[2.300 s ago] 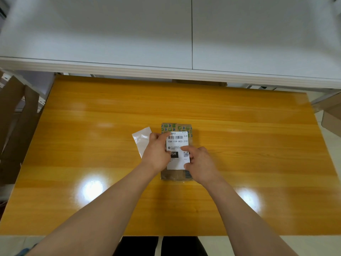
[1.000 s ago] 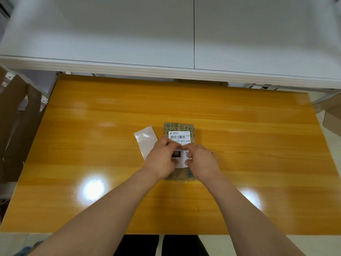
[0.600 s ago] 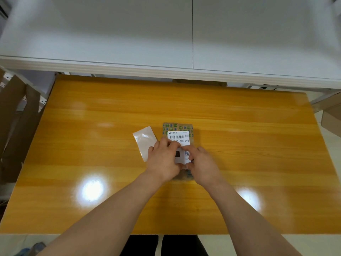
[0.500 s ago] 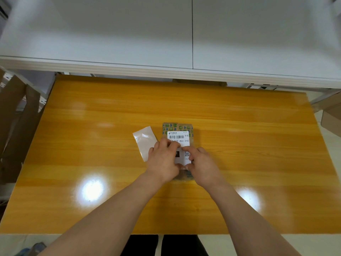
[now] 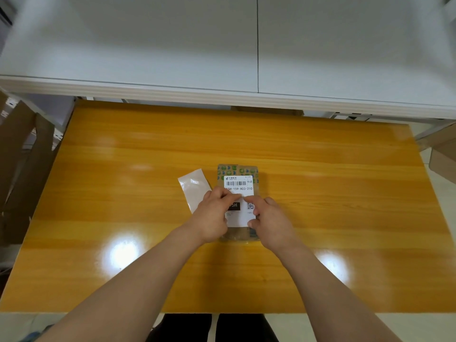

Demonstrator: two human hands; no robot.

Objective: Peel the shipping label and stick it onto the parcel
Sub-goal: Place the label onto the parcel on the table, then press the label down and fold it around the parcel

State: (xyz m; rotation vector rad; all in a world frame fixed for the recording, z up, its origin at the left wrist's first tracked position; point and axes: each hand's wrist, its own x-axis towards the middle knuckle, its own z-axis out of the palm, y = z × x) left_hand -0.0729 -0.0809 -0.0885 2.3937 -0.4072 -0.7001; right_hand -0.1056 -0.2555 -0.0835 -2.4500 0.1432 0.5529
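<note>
A small brown parcel with green and blue print lies flat near the middle of the orange table. A white shipping label with barcode and QR code lies on top of it. My left hand presses its fingertips on the label's left middle and covers the parcel's left edge. From the right, my right hand has its index finger on the label by the QR code and its thumb at the label's lower right corner. The peeled glossy backing sheet lies just left of the parcel, partly under my left hand.
A white shelf overhangs the table's far edge. Brown cardboard sheets lean at the left side of the table, and a cardboard box stands off its right edge. Lamp glare spots show on the table near its front.
Both hands have slid down the label from its upper part to its middle, then shifted slightly. More of the label's lower half shows between them now. Parcel and backing sheet have stayed put.
</note>
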